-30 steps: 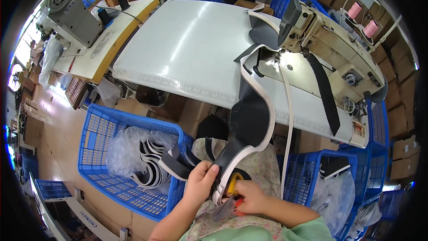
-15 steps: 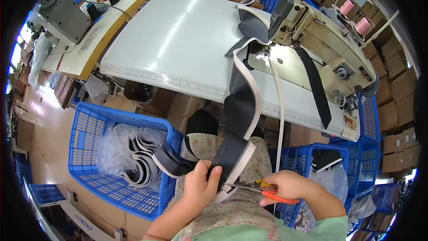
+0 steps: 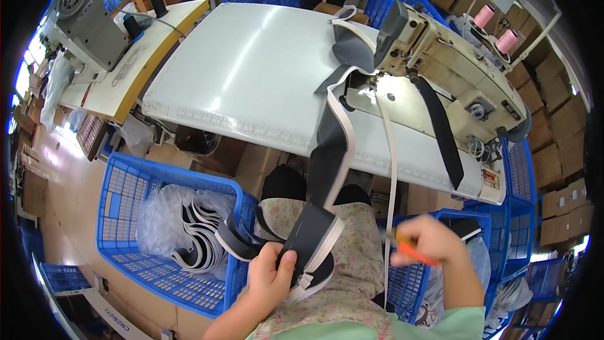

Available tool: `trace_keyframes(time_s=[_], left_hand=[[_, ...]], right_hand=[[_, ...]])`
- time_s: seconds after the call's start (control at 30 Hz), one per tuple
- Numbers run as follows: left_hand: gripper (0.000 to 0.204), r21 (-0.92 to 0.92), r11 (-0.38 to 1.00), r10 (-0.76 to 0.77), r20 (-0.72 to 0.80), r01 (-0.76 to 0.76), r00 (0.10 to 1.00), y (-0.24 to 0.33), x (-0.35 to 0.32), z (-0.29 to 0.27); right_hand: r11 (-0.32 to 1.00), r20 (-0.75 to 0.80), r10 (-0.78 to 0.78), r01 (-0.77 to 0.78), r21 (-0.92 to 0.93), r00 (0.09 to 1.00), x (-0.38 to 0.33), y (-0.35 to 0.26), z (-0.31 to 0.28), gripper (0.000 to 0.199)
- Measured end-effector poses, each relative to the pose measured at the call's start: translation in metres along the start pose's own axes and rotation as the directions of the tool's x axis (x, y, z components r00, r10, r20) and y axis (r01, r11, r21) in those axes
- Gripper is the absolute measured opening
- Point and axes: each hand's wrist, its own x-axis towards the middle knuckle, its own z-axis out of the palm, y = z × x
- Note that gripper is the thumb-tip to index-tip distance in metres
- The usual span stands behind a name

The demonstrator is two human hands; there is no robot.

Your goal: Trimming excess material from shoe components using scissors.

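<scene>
My left hand (image 3: 269, 277) grips a dark grey fabric piece with white edging (image 3: 311, 239) over my lap. The piece belongs to a chain of sewn pieces that runs up over the table edge to the sewing machine (image 3: 440, 66). Out to the right, above a blue crate, my right hand (image 3: 434, 242) is blurred and holds orange-handled scissors (image 3: 409, 250). A thin white tape (image 3: 391, 170) hangs from the machine down past my right hand.
A white sewing table (image 3: 251, 69) lies ahead. At my left stands a blue crate (image 3: 126, 214) with more grey and white pieces in a plastic bag. Another blue crate (image 3: 409, 277) is at my right. Cardboard boxes and two pink thread cones (image 3: 494, 28) fill the far right.
My right hand has pulled away to the right with the scissors, leaving the fabric. The chain of pieces has shifted and now hangs straighter from the table to my left hand.
</scene>
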Motion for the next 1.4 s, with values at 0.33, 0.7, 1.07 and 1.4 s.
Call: trace_keyframes(time_s=[0.33, 0.7, 1.07, 1.4], left_hand=[[0.025, -0.009, 0.998, -0.064, 0.006, 0.064, 0.998, 0.011, -0.026, -0.009], [0.039, -0.166, 0.984, -0.056, 0.038, 0.061, 0.998, -0.011, -0.022, -0.020], [0.024, -0.347, 0.938, -0.042, -0.181, -0.024, 0.983, -0.020, 0.027, 0.013], [0.032, -0.151, 0.970, -0.160, 0.179, 0.188, 0.971, -0.012, 0.035, 0.014]], right_hand=[[0.978, -0.682, -0.047, 0.172, 0.116, 0.730, 0.192, -0.045, -0.052, 0.034], [0.801, -0.705, -0.344, 0.585, 0.124, 0.620, 0.164, -0.075, 0.061, 0.017], [0.654, -0.501, -0.704, 0.736, -0.178, 0.504, 0.083, -0.029, 0.156, 0.021], [0.852, -0.339, -0.473, 0.520, 0.058, 0.813, 0.062, -0.011, 0.146, 0.024]])
